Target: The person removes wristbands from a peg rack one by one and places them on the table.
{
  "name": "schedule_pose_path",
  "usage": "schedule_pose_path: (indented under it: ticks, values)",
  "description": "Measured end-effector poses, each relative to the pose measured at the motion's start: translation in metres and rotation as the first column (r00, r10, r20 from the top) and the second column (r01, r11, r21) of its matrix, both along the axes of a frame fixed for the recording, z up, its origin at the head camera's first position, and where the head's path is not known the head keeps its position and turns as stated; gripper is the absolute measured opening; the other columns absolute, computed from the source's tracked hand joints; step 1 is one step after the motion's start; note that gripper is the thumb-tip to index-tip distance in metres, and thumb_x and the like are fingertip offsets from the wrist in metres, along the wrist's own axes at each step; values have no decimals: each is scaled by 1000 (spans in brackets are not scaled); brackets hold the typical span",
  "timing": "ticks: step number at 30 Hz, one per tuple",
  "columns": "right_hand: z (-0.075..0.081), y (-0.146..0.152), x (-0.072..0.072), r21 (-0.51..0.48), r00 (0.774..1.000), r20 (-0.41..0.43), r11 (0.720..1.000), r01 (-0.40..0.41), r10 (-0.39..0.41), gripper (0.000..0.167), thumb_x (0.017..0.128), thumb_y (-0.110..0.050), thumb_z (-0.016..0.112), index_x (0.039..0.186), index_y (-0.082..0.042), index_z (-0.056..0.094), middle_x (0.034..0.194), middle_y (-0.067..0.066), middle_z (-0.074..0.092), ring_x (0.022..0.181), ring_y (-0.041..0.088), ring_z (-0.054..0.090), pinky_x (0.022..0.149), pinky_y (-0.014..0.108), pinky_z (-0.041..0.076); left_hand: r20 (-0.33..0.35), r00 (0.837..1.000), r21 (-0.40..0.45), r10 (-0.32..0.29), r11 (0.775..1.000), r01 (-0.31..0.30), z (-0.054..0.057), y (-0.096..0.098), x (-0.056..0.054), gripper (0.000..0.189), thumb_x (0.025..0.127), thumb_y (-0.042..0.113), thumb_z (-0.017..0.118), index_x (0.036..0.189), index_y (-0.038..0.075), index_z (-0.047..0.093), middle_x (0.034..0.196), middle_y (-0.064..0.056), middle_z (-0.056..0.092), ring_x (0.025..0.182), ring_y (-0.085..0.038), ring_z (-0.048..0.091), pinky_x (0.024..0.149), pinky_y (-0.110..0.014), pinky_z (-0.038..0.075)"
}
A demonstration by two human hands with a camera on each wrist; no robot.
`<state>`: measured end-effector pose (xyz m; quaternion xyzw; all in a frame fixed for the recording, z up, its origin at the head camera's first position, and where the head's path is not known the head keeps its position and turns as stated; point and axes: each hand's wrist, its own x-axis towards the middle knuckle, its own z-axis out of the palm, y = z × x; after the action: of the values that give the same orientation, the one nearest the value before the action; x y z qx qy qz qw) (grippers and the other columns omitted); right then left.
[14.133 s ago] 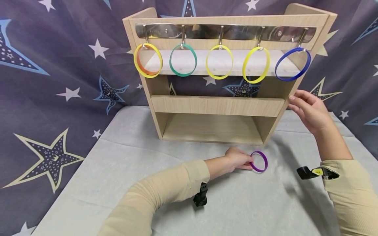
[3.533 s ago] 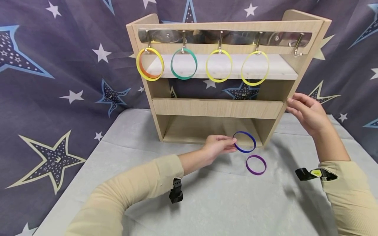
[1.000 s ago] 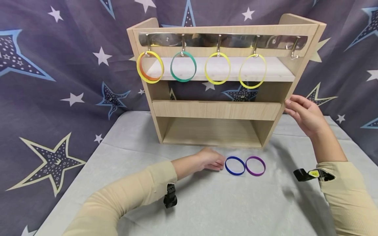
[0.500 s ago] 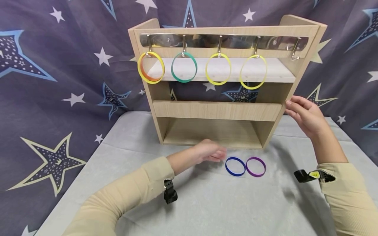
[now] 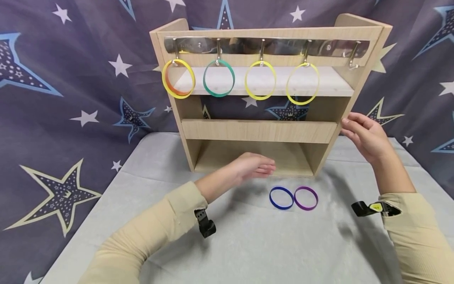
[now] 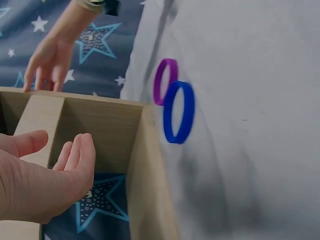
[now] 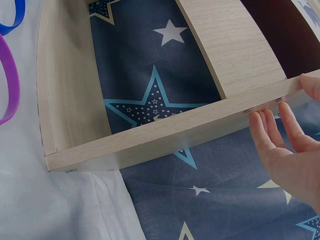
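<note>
Grey cloth (image 5: 276, 248) bears two rings (image 6: 188, 111) (image 6: 157, 88) near the empty left hand (image 5: 252, 166), right hand (image 5: 369, 136) straight-fingered against the shelf (image 5: 260, 131).

Two-tone ring (image 5: 164, 80), 11 o'clock in the head view: yellow outer, orange inner. Ring (image 5: 218, 95), 12 o'clock: teal green. Rings (image 5: 260, 98), 1 and 2 o'clock: yellow. Ring (image 6: 188, 112), between 4 and 5 o'clock: royal blue. Ring (image 7: 14, 85), 4 o'clock: purple. Hook rail (image 5: 241, 45), 12 o'clock: shiny silver. Rack (image 5: 259, 131), centre: pale woodgrain; upper shelf (image 5: 239, 81), white. Tabletop (image 5: 266, 248), 6 o'clock: light grey. Backdrop (image 5: 85, 146), 9 o'clock: dark purple-blue, white stars, larger dotted stars outlined light blue or cream. Sleeves (image 5: 418, 236), 4 and 7 o'clock: beige.
</note>
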<state>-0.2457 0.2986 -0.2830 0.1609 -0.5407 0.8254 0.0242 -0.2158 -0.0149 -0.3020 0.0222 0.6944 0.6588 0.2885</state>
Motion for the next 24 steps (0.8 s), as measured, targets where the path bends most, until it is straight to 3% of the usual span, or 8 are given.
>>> schedule_pose_path:
  ticks: [7,10,14,19,24]
  values:
    - [0,0,-1,2,1000,-3,1000,-7,7,24,94,9,49,102,-4,68,96,2,70,90,11,68,80,18,57,13,1000,65,-11,998,10,17,5,-6,37,99,11,52,132,-6,53,134,-23,57,127,-31,56,110,-36,47]
    - [0,0,-1,5,1000,0,1000,-7,7,24,94,8,49,102,-4,68,96,2,70,90,10,68,80,17,57,7,1000,85,5,996,-5,25,9,-7,36,98,11,54,130,-5,54,133,-22,59,121,-28,60,109,-36,48]
    - [0,0,0,13,1000,5,1000,-4,4,24,94,8,49,102,-5,68,96,1,70,90,10,68,80,17,57,-25,999,119,25,993,-22,35,14,-9,35,97,11,56,128,-4,55,130,-21,61,117,-25,63,106,-32,50]
    - [0,0,0,15,1000,6,1000,-2,2,23,94,7,50,102,-5,68,96,1,70,90,10,68,80,17,57,-87,996,168,26,986,-11,46,19,-10,35,96,11,56,128,-3,55,131,-19,61,123,-27,59,107,-32,50]
    - [1,-1,0,18,1000,8,1000,-2,1,22,94,6,51,102,-5,68,96,1,70,90,9,68,80,17,57,-120,989,242,85,969,-54,53,26,-12,37,95,8,57,129,-7,53,132,-23,59,126,-31,57,107,-33,49]
